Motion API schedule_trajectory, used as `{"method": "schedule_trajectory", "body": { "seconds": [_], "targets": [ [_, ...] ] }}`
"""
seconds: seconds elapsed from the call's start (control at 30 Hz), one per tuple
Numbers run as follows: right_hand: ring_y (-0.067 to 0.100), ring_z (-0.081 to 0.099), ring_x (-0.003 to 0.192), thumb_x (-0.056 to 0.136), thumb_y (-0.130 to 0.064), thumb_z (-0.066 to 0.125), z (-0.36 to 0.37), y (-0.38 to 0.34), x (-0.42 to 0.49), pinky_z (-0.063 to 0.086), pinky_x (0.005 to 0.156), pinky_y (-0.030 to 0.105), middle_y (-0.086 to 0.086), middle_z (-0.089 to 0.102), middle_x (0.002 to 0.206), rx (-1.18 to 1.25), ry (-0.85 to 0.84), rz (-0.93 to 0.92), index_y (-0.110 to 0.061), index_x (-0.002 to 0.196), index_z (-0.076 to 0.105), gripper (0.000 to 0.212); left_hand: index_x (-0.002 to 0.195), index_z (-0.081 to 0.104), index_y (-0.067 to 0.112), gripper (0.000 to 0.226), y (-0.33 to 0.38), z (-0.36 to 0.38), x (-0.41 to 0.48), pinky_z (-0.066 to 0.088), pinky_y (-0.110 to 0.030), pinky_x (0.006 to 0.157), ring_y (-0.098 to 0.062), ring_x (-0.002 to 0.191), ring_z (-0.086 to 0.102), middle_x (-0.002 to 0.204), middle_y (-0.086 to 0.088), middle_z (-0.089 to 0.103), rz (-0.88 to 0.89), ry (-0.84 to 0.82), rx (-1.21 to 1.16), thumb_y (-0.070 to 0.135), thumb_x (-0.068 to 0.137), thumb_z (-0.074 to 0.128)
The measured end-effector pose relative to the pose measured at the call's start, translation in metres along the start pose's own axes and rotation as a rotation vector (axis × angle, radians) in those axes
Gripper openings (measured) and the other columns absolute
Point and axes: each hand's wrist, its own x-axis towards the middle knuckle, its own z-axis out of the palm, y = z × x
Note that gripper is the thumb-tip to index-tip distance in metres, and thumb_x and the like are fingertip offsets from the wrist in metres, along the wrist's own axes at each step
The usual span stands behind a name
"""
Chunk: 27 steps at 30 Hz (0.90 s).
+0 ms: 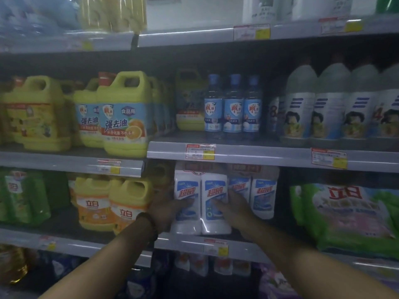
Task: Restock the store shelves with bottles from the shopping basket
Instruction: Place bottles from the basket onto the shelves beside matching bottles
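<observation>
Two bare forearms reach up and forward from the bottom of the view, converging on a twin pack of white bottles (pixel 203 186) that stands upright at the front of a store shelf (pixel 183 241). Each bottle carries a blue label with red lettering.

The left hand (pixel 169 209) comes in from the left of the pack. Its fingers (pixel 186 202) curl round the left bottle and lie across the front of its label. A dark beaded bracelet (pixel 149 224) circles that wrist.

The right hand (pixel 236 209) clasps the pack's right side. One finger (pixel 218 204) stretches across the front of the right bottle, and the rest of the hand wraps the side. Both hands are therefore gripping the pack, one on each side, and its base sits at shelf level.

Just right of the pack, set further back, stands a second pair of white bottles (pixel 253 190). Left of the pack are yellow jugs with orange labels (pixel 127 203). Well to its right lies a green and pink bag (pixel 345 214). On the shelf above the pack stand three clear blue bottles (pixel 233 108). A price tag (pixel 216 247) is fixed to the shelf edge just below the pack.
</observation>
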Motion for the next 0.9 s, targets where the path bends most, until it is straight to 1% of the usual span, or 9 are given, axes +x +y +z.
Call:
{"method": "schedule_trajectory", "body": {
  "seconds": [0.1,0.17,0.27,0.4,0.47,0.57,0.63,0.73,0.9],
  "targets": [
    [0.018,0.075,0.107,0.099,-0.03,0.076,0.007,0.005,0.025,0.06,0.101,0.051,-0.002,0.078,0.117,-0.041,0.025,-0.031,-0.021,0.123,0.067,0.027,0.116,0.076,0.014,0.026,-0.005,-0.01,0.018,0.059,-0.064,0.097,-0.038,0.103,0.078,0.114,-0.013,0.081,0.031,0.046,0.049,0.01,0.091,0.082],
    [0.019,0.074,0.105,0.099,-0.026,0.075,0.013,0.008,0.034,0.062,0.095,0.046,0.001,0.076,0.116,-0.049,0.057,-0.04,-0.019,0.122,0.064,0.026,0.113,0.077,0.018,0.028,-0.009,-0.015,0.028,0.059,-0.066,0.094,-0.041,0.104,0.077,0.112,-0.013,0.081,0.082,0.074,0.099,0.017,0.087,0.086],
    [0.018,0.073,0.105,0.1,-0.024,0.075,0.024,0.014,0.039,0.057,0.076,0.027,0.0,0.074,0.118,-0.064,0.136,-0.058,-0.018,0.123,0.062,0.027,0.119,0.07,0.023,0.031,-0.017,-0.011,0.031,0.065,-0.051,0.089,-0.028,0.109,0.078,0.116,-0.004,0.08,0.111,0.112,0.102,0.007,0.093,0.079],
    [0.016,0.071,0.105,0.096,-0.021,0.08,0.029,0.022,0.033,0.049,0.071,0.015,-0.003,0.072,0.117,-0.166,0.225,-0.112,-0.018,0.126,0.061,0.036,0.128,0.064,0.025,0.046,-0.029,-0.013,0.032,0.066,-0.038,0.088,-0.019,0.113,0.076,0.121,0.001,0.078,0.169,0.07,0.199,0.004,0.09,0.081],
    [0.015,0.069,0.108,0.085,-0.015,0.088,0.03,0.028,0.031,0.055,0.078,0.02,-0.003,0.07,0.118,-0.278,0.212,-0.116,-0.021,0.126,0.057,0.051,0.134,0.059,0.023,0.065,-0.029,-0.018,0.03,0.065,-0.033,0.088,-0.012,0.114,0.074,0.124,0.003,0.076,0.184,0.033,0.283,0.0,0.081,0.088],
    [0.018,0.069,0.112,0.079,-0.018,0.094,0.031,0.033,0.026,0.062,0.091,0.036,-0.003,0.066,0.123,-0.383,0.234,-0.093,-0.028,0.124,0.05,0.064,0.138,0.052,0.028,0.08,-0.028,-0.021,0.028,0.063,-0.025,0.087,-0.002,0.114,0.072,0.126,0.009,0.073,0.22,0.048,0.41,0.002,0.074,0.094],
    [0.021,0.069,0.112,0.079,-0.024,0.094,0.034,0.034,0.024,0.064,0.089,0.042,-0.003,0.064,0.124,-0.459,0.28,-0.109,-0.03,0.124,0.044,0.067,0.137,0.049,0.034,0.084,-0.028,-0.017,0.026,0.063,-0.025,0.088,0.001,0.11,0.071,0.126,0.015,0.07,0.234,0.091,0.45,0.005,0.073,0.095],
    [0.025,0.069,0.114,0.081,-0.029,0.093,0.041,0.033,0.022,0.066,0.086,0.045,0.001,0.06,0.128,-0.57,0.375,-0.124,-0.031,0.124,0.039,0.069,0.135,0.044,0.03,0.082,-0.03,-0.002,0.026,0.057,-0.023,0.089,0.001,0.106,0.064,0.121,0.016,0.065,0.244,0.176,0.452,0.001,0.076,0.092],
    [0.027,0.068,0.116,0.091,-0.021,0.083,0.043,0.031,0.024,0.064,0.085,0.038,0.006,0.058,0.131,-0.542,0.417,-0.13,-0.021,0.126,0.046,0.051,0.133,0.046,0.025,0.078,-0.03,0.013,0.038,0.059,-0.046,0.102,-0.02,0.119,0.067,0.128,0.001,0.068,0.245,0.266,0.464,-0.001,0.075,0.092]
  ]
}}
